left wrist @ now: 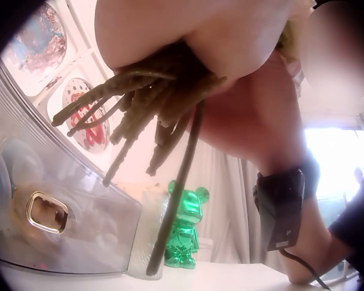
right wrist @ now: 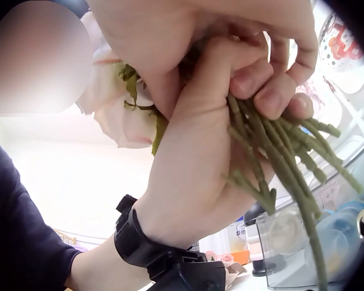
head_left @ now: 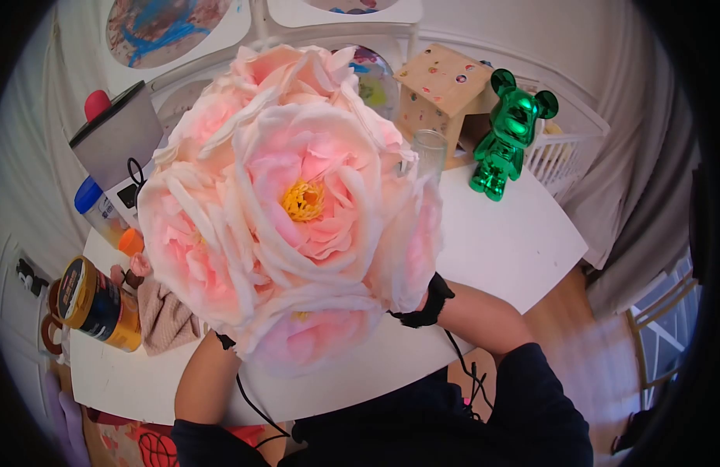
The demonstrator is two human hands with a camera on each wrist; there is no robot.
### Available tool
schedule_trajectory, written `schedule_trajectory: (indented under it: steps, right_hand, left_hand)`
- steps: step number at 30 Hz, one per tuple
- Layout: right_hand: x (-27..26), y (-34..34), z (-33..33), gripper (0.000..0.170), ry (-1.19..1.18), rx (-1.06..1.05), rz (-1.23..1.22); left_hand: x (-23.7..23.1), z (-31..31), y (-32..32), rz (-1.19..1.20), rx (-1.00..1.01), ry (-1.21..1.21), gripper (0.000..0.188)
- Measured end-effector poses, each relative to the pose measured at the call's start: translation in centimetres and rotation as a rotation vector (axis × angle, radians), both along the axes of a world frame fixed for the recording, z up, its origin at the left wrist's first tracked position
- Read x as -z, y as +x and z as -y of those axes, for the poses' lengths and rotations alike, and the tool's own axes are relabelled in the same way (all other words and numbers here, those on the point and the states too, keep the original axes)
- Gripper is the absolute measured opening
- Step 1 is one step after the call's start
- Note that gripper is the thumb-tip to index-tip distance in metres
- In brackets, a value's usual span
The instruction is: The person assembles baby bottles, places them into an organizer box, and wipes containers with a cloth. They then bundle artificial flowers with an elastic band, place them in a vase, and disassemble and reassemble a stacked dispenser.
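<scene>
A bouquet of big pale pink peony-like flowers (head_left: 297, 194) fills the middle of the head view and hides both hands there. In the right wrist view, my left hand (right wrist: 200, 145) grips the bunch of green stems (right wrist: 279, 151) below the blooms. My right hand (right wrist: 151, 36) is wrapped over the same bunch, its fingertips curled round the stems. The left wrist view shows the stem ends hanging below the hands, one stem (left wrist: 182, 188) much longer than the others. Behind it stands a clear ribbed glass vase (left wrist: 142, 242), which also shows behind the blooms as a glass rim (head_left: 430, 140).
A shiny green bear figure (head_left: 509, 132) and a stickered wooden box (head_left: 441, 82) stand on the white table (head_left: 500, 241). At the left are a yellow-and-black tub (head_left: 103, 303), a pinkish cloth (head_left: 167, 315) and a blue-lidded container (head_left: 95, 204). A translucent plastic case (left wrist: 67, 200) stands near the stems.
</scene>
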State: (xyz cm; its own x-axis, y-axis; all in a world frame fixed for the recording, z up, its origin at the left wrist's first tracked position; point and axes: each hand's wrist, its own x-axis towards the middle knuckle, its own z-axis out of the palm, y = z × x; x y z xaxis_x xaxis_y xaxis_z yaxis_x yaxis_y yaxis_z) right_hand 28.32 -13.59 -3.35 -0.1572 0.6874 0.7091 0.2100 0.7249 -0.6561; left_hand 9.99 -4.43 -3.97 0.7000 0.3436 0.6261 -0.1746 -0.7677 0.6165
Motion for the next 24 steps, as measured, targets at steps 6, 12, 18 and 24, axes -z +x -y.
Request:
schedule_trajectory:
  steps: [6,12,18,24]
  right_hand:
    - [1.1,1.1,1.1,0.061,-0.213,0.065,0.241]
    - [2.7,1.9,1.7,0.064,-0.320,0.160,0.393]
    - [2.0,3.2,1.2,0.067,0.046,0.531,0.496]
    - [0.3,3.3,1.3,0.071,0.460,0.828,0.555]
  left_hand:
    - [1.3,1.5,-0.9,-0.009,0.010,0.082,0.034]
    - [0.5,1.3,0.7,-0.039,0.002,0.143,0.034]
    - [-0.1,1.2,1.7,-0.052,-0.035,0.209,0.033]
    - [-4.8,3.8,1.3,-0.162,-0.215,0.451,0.038]
